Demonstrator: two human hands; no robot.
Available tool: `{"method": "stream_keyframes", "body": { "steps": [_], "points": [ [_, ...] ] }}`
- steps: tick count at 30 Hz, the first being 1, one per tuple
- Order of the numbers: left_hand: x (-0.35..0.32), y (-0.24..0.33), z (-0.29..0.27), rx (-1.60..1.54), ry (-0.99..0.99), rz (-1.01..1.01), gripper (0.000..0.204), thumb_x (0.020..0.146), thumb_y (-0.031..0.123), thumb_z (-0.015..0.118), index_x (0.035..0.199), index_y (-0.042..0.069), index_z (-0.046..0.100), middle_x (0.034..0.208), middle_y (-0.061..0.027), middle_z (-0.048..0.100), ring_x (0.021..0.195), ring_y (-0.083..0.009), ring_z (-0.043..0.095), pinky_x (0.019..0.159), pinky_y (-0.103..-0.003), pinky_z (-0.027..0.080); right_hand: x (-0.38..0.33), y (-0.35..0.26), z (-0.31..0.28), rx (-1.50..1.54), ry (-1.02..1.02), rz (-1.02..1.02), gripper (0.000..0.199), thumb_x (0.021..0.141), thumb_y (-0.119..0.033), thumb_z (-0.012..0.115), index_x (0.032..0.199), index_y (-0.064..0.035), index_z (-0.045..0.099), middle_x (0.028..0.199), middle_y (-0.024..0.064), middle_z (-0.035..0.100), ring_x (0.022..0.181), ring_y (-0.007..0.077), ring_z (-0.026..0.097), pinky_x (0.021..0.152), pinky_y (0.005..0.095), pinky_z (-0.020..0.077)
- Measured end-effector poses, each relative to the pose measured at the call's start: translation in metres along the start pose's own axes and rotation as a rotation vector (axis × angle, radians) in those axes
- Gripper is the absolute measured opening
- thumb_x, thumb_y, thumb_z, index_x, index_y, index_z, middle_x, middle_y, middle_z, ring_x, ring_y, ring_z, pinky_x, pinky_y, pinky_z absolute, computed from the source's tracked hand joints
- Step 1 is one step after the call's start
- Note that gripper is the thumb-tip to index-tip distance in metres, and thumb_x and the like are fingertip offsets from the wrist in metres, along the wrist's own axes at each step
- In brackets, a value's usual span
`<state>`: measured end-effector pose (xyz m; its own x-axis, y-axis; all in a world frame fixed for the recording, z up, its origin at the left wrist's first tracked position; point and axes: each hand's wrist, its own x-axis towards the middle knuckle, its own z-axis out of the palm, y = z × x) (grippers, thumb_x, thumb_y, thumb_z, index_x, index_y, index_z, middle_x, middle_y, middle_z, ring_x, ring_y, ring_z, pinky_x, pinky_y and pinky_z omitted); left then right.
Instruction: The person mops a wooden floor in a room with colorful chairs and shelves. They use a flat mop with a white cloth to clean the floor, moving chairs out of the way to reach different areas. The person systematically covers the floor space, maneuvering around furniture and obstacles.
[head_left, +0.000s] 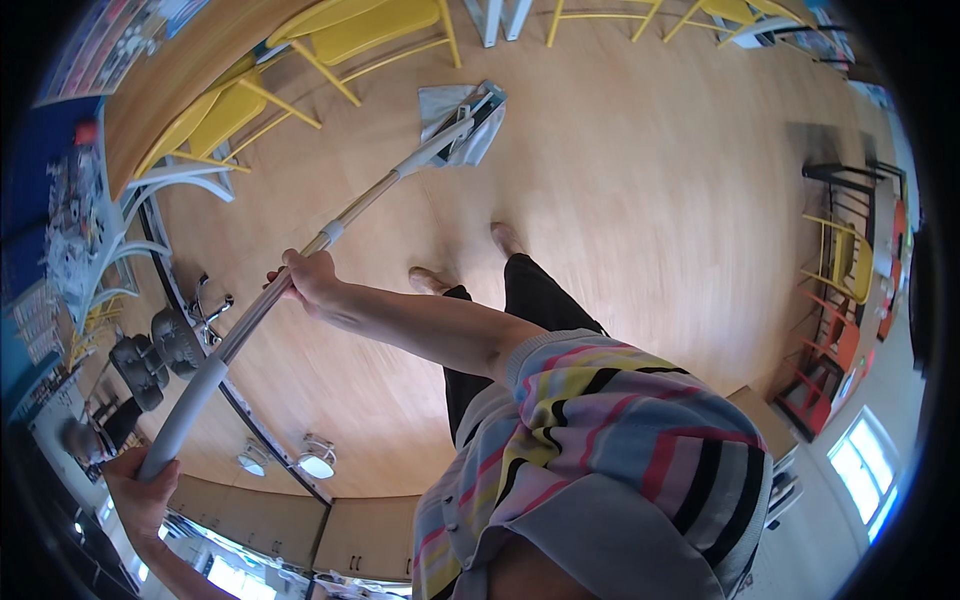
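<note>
A flat mop with a long pale handle (358, 205) stretches diagonally from lower left to upper centre. My left hand (140, 490) is closed round the thick grey grip at its top end. Further down, my right hand (312, 280) wraps the metal part of the pole, its arm reaching across in front of my body. At the far end, the mop head (478, 108) lies on the wooden floor with a light grey cloth (440, 102) spread under it. Its cloth edges stick out on both sides. My feet (506, 240) stand on the floor, nearer than the mop head.
Yellow chairs (375, 38) stand along a wooden table (165, 80) at upper left. A dark floor rail (262, 425) edges a glossy panel on the left, beside a black wheeled chair (176, 342). Yellow (848, 262) and orange chairs (835, 335) line the right side.
</note>
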<state>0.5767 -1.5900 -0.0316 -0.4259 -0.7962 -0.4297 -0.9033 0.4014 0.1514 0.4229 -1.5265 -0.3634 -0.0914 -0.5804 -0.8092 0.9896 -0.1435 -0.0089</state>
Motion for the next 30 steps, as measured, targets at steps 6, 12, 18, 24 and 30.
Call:
{"method": "stream_keyframes", "body": {
  "steps": [6,12,18,24,30],
  "points": [
    [0.008,0.088,0.026,0.082,-0.174,0.073,0.019,0.064,0.010,0.072,0.063,-0.002,0.058,0.050,-0.0024,0.051,0.047,-0.0076,0.049,0.043,-0.023,0.038,-0.010,-0.064,-0.052,0.010,0.034,-0.089,0.024,0.086,-0.009,0.048,0.093,0.0110,0.037,0.079,0.0201,0.055,0.066,0.0286,0.064,0.055,0.0367,0.0582],
    [0.024,0.098,0.143,-0.160,-0.334,0.148,0.021,0.065,0.013,0.076,0.065,-0.002,0.061,0.053,-0.0004,0.053,0.049,-0.0056,0.045,0.044,-0.023,0.037,-0.005,-0.139,-0.173,-0.053,0.208,-0.224,0.026,0.088,-0.013,0.048,0.098,0.0095,0.040,0.075,0.0183,0.057,0.065,0.0304,0.064,0.054,0.0399,0.0578],
    [-0.008,0.201,0.331,-0.760,-1.117,-0.292,0.025,0.079,0.027,0.067,0.073,0.005,0.056,0.057,0.0005,0.051,0.042,-0.0046,0.043,0.035,-0.019,0.032,0.008,-0.285,-0.401,-0.022,0.407,-0.247,0.035,0.085,-0.026,0.053,0.105,-0.0060,0.033,0.074,0.0163,0.047,0.059,0.0324,0.054,0.059,0.0564,0.0513],
    [-0.034,0.295,0.420,-1.145,-1.406,-0.605,0.019,0.084,0.022,0.059,0.084,0.004,0.051,0.064,-0.0008,0.050,0.042,-0.0027,0.037,0.036,-0.016,0.025,-0.020,-0.394,-0.470,-0.451,0.854,-0.548,0.022,0.083,-0.016,0.053,0.076,0.0035,0.047,0.056,0.0095,0.050,0.040,0.0193,0.049,0.034,0.0320,0.0400],
    [-0.060,0.218,0.416,-0.938,-1.276,-0.564,0.018,0.082,0.020,0.061,0.078,0.005,0.052,0.059,0.0011,0.048,0.040,-0.0028,0.035,0.036,-0.017,0.024,-0.023,-0.297,-0.450,-0.427,0.934,-0.470,0.022,0.083,-0.018,0.051,0.073,0.0015,0.046,0.051,0.0080,0.046,0.035,0.0194,0.047,0.032,0.0320,0.0392]
  ]
}}
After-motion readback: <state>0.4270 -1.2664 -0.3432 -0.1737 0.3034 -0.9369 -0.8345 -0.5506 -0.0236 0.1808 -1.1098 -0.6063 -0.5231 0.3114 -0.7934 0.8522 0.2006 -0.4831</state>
